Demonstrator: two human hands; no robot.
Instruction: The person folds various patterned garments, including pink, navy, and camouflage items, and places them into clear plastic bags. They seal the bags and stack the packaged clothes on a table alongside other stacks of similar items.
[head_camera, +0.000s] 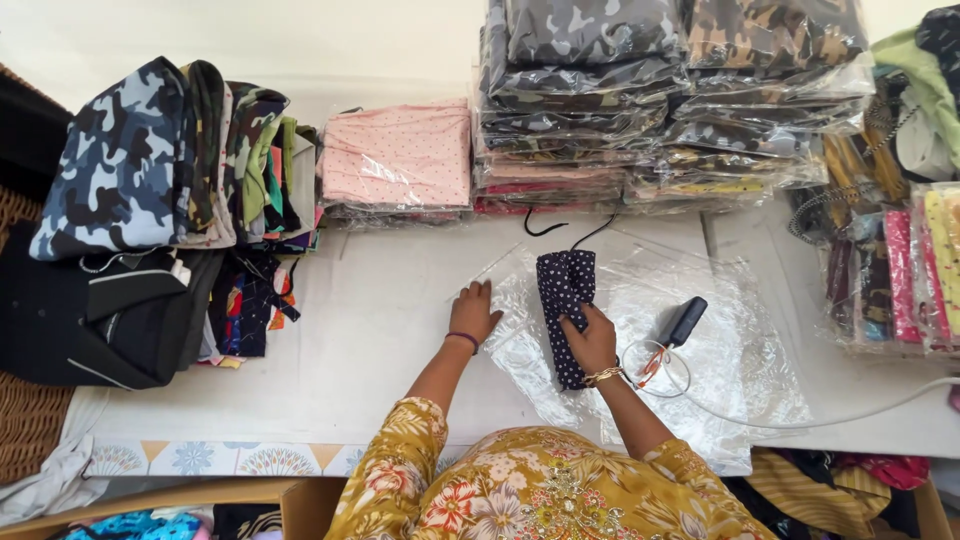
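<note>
Your right hand (592, 340) sits just right of the frame's centre, fingers curled down onto the lower half of a folded navy garment with white dots (565, 310). The grip looks closed over the cloth, pressing it flat rather than lifting it; how far the thumb wraps underneath you cannot tell from here. The garment lies lengthwise, running from the centre of the frame down toward you, on a sheet of clear plastic bags (700, 370) that spreads to the lower right. It seems to rest there so the folded piece stays narrow enough to match a bag's width.

Your left hand (473, 312) lies to the left of the garment, fingers spread and palm down at the plastic's left edge on the white table (380, 330). It holds nothing; the flat palm looks like it pins the slippery film so it does not shift.

Just right of your right hand, a dark handheld tool (684, 322) rests on the plastic, with a looped cord (655, 365) beside it and a pale cable (850, 415) trailing off toward the right edge, near enough to reach.

Across the top of the frame, already bagged garments stand in stacks (640, 110), with a pink dotted bagged pile (400, 160) left of them. In the upper left, unbagged folded camouflage and patterned clothes (170, 160) are lined up, kept apart from the wrapped ones. More packaged pieces (920, 270) sit at the right edge.
</note>
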